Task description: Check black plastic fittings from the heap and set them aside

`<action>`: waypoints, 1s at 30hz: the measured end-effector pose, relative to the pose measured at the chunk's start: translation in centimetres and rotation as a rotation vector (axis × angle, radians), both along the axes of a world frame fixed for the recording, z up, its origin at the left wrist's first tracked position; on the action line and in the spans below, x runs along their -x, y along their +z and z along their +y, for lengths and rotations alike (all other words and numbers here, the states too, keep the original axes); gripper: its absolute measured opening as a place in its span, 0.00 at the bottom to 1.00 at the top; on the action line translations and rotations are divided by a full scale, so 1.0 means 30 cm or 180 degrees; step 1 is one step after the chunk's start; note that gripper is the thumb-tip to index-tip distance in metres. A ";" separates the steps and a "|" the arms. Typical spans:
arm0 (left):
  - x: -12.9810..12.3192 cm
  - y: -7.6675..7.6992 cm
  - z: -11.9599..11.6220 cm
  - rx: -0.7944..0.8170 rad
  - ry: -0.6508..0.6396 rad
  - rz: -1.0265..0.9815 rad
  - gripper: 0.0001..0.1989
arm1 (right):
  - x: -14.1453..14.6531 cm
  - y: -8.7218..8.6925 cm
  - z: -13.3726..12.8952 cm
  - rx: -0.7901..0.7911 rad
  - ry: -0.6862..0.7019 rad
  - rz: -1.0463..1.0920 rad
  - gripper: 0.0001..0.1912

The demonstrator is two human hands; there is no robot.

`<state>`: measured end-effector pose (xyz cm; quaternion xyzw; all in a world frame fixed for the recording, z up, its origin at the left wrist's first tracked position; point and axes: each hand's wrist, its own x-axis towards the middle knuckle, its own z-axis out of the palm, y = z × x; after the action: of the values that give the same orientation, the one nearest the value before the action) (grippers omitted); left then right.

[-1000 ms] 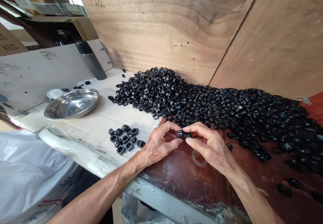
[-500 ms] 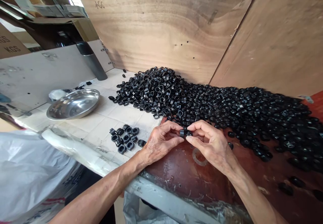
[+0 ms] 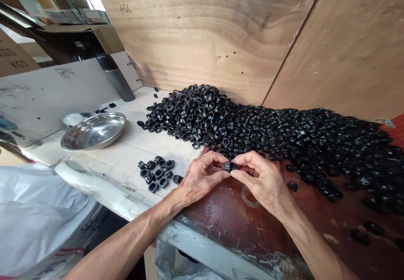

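Observation:
Between thumb and fingers, my left hand (image 3: 202, 174) pinches a small black plastic ring (image 3: 227, 166). My right hand (image 3: 263, 177) grips a small black cap-like piece (image 3: 234, 167), mostly covered by the fingertips, pressed against the ring's right side. Both hands meet over the reddish-brown board (image 3: 214, 212). To the left of my left hand lies a small cluster of black pieces (image 3: 158, 173). Behind the hands rises a pile of black rings (image 3: 192, 107), which runs into a spread of black caps (image 3: 328, 141) on the right.
A steel bowl (image 3: 94, 132) rests tilted on the pale tabletop (image 3: 132, 145) at left, with a dark thermos flask (image 3: 116, 78) behind it. Plywood panels (image 3: 202, 40) wall off the back. White plastic sacking (image 3: 38, 221) hangs at the front left edge.
My right hand has brought the black cap leftward against the ring, closing the small gap between them. My left hand stays almost where it was.

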<state>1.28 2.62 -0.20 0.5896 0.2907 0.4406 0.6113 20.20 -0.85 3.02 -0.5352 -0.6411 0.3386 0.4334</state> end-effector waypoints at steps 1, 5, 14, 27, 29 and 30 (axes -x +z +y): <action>0.000 0.001 0.000 -0.0023 -0.0009 -0.0007 0.13 | 0.000 0.003 0.000 -0.0055 0.0015 -0.0070 0.04; 0.005 -0.004 0.003 -0.0141 -0.0035 0.0002 0.12 | -0.005 0.005 0.002 -0.0366 0.0095 -0.0274 0.03; 0.010 -0.003 0.003 -0.0207 -0.0046 0.0027 0.11 | 0.017 -0.041 0.003 -0.0614 -0.0298 -0.0486 0.10; 0.017 0.000 0.000 -0.0395 -0.0179 0.0118 0.10 | 0.004 -0.054 0.000 -0.0475 0.0019 -0.1297 0.21; 0.013 -0.002 -0.002 -0.0225 -0.0268 0.0061 0.11 | 0.011 -0.060 -0.002 -0.0535 -0.0095 -0.1439 0.25; 0.011 -0.001 -0.003 -0.0103 -0.0287 0.0034 0.11 | 0.014 -0.058 -0.004 -0.0550 -0.0176 -0.1436 0.24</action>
<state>0.96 2.53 -0.24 0.6143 0.2600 0.4142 0.6193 19.78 -0.96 1.28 -0.5756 -0.7334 0.1424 0.3325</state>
